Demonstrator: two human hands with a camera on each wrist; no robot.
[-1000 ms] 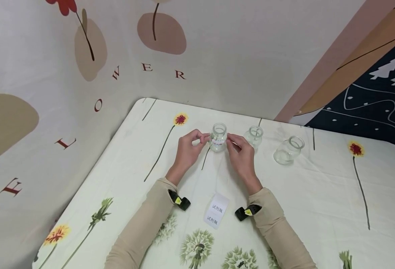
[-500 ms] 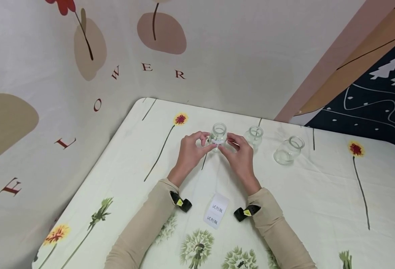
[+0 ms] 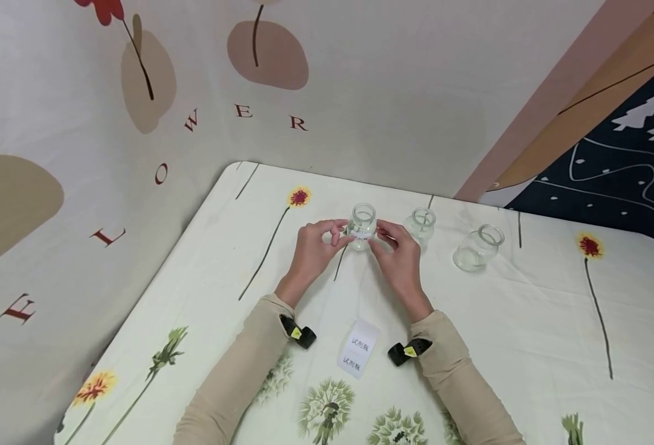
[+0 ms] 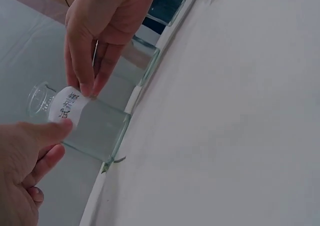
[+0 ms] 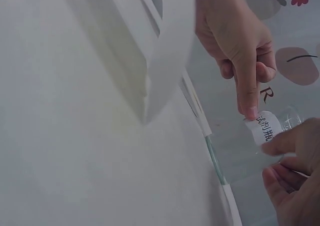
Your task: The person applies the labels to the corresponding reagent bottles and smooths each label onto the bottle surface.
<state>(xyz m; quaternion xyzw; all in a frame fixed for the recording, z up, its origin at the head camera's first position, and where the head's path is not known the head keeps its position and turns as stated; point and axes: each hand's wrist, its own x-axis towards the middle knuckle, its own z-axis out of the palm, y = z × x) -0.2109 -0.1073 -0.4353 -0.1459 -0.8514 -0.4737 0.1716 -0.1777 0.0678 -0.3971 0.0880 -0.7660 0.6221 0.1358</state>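
A small clear glass jar (image 3: 363, 224) stands upright on the table, with a white label (image 4: 68, 106) bearing handwritten characters across its front. My left hand (image 3: 314, 253) holds the jar's left side, its thumb on the label and its fingers bent beside the glass. On the opposite side my right hand (image 3: 402, 258) grips the jar, thumb at the label's right end. The right wrist view shows the label (image 5: 266, 128) between both thumbs, one edge slightly lifted or curved. How far the fingertips reach behind the jar is hidden.
Two more glass jars stand to the right, a nearer-middle jar (image 3: 420, 228) close behind my right hand and another jar (image 3: 473, 252) farther right. A label sheet (image 3: 358, 347) with two handwritten labels lies between my forearms. A printed cloth wall (image 3: 394, 123) rises behind the table.
Both thumbs came from the jar's sides onto the label's front, meeting near its middle, then spread outward toward its ends. The jar has stayed in place.
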